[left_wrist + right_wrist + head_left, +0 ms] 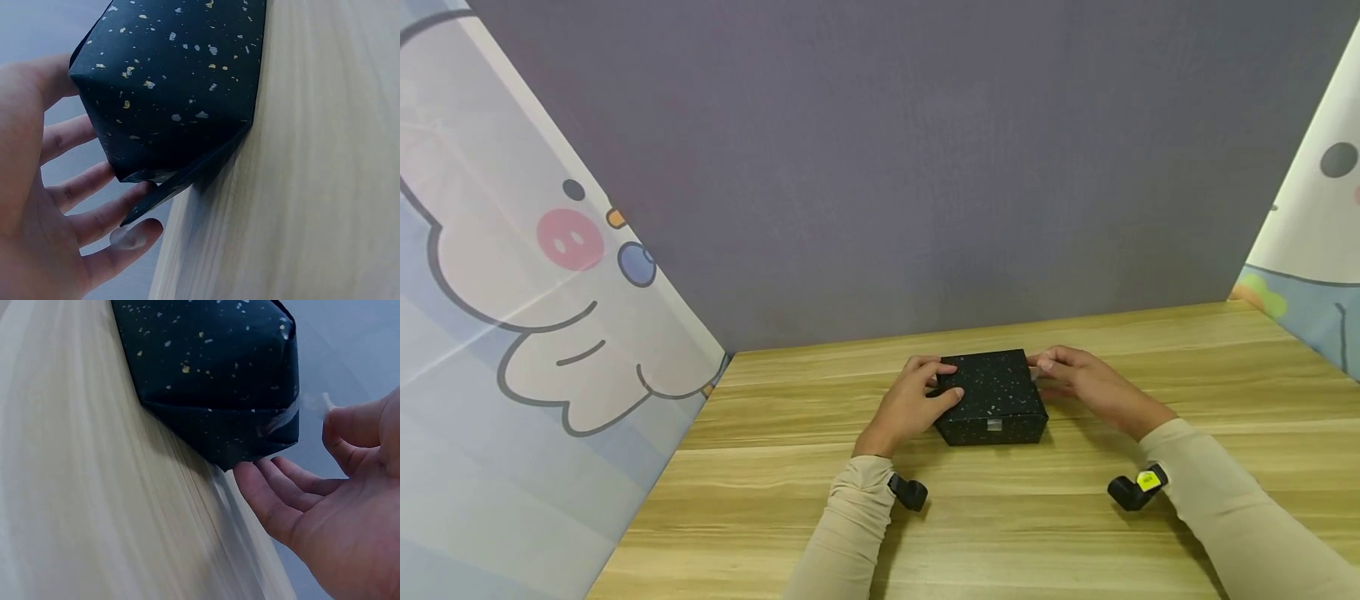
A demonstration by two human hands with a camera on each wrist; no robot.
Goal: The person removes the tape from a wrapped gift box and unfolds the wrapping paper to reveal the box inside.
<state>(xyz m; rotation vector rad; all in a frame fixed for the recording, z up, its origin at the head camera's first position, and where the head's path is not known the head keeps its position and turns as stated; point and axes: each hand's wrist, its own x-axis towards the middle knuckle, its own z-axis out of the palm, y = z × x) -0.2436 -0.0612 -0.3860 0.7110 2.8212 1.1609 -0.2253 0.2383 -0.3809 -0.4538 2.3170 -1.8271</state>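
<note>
1. Head view: A black box point(988, 385) with light specks sits on the wood table point(985, 533), near the gray wall point(925, 167). A shiny patch point(994, 425) is on its front. The left hand point(910, 404) touches the box's left end, with the thumb and a finger on top. The right hand point(1093, 385) is at the right end. Cartoon sheets point(490, 225) stand at both sides.
2. Left wrist view: The left hand is spread wide, with fingers nearly straight along the box's end. A paper flap point(187, 175) sticks out there, by the lower fingers. A bit of clear tape point(128, 238) is on the lowest finger.
3. Right wrist view: The right hand's thumb and a bent finger pinch a tape strip point(319, 404) that reaches the box's folded end. Other fingertips touch the bottom of that end.
</note>
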